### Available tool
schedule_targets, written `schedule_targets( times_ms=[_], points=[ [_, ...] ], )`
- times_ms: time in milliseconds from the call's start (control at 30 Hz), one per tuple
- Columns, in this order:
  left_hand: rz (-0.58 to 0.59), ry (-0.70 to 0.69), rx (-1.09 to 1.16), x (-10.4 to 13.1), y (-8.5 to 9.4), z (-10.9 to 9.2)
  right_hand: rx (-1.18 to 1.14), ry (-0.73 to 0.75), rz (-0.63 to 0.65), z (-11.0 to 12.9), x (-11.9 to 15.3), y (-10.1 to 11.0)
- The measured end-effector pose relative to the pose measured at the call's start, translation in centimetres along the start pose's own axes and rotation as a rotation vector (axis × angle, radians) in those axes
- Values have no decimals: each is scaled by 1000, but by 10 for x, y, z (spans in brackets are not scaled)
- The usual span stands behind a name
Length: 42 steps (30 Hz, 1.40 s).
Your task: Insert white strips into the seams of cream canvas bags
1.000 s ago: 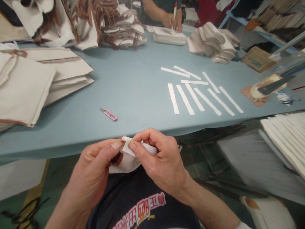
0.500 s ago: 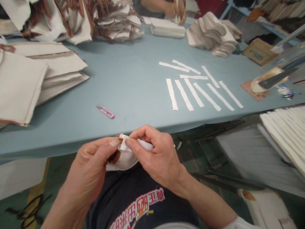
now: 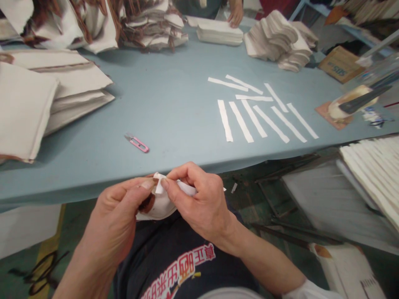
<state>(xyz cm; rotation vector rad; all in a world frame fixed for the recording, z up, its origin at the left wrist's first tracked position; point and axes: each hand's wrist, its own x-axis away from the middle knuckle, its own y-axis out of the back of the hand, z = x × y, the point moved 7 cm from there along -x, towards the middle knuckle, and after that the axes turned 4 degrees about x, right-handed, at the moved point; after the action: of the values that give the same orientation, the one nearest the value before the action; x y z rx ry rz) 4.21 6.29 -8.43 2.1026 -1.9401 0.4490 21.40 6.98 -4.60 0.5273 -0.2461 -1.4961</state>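
Close to the front edge of the table, my left hand (image 3: 120, 211) pinches the edge of a white fabric piece (image 3: 162, 207) with brown trim. My right hand (image 3: 199, 199) is closed beside it, thumb and forefinger pressing a narrow white strip (image 3: 160, 185) against that edge. The fabric hangs below both hands, in front of my dark shirt, and part of it is hidden behind the right hand. Pink thread snips (image 3: 137, 143) lie on the table ahead of my left hand. Several loose white strips (image 3: 240, 121) are spread out on the table ahead and to the right.
Stacked white fabric pieces (image 3: 28, 99) fill the table's left side, with brown-edged piles (image 3: 149, 25) behind. A folded stack (image 3: 220, 33) and a wavy stack (image 3: 274, 39) stand at the back. Another person's hand (image 3: 236, 14) rests there. A cardboard box (image 3: 340, 64) sits at the right.
My hands keep their pinch, with only a small shift of the fingers on the strip. Across the table, the other person's hands have moved apart, one now resting on the folded stack.
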Motion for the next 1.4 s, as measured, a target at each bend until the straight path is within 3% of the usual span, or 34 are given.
schedule_targets(
  times_ms=[200, 433, 600, 800, 1033, 1267, 1400],
  points=[
    [-85, -9, 34, 2, 5, 2, 55, -82, 10, -5, -4, -5],
    [6, -4, 79, 9, 7, 6, 30, -119, 4, -6, -5, -5],
    [-81, -169, -120, 12, 5, -1, -41, -157, 9, -11, -4, -8],
    [-174, -306, -249, 25, -11, -9, -82, -235, 78, -22, -4, -7],
    [-253, -442, -330, 35, -30, -16, -177, -278, 272, -33, -8, -22],
    [-83, -211, 9, 11, -18, 23, -371, -212, 439, -35, -11, -44],
    [49, -158, 41, 6, -3, 19, -471, -212, 571, -36, -9, -48]
  ],
)
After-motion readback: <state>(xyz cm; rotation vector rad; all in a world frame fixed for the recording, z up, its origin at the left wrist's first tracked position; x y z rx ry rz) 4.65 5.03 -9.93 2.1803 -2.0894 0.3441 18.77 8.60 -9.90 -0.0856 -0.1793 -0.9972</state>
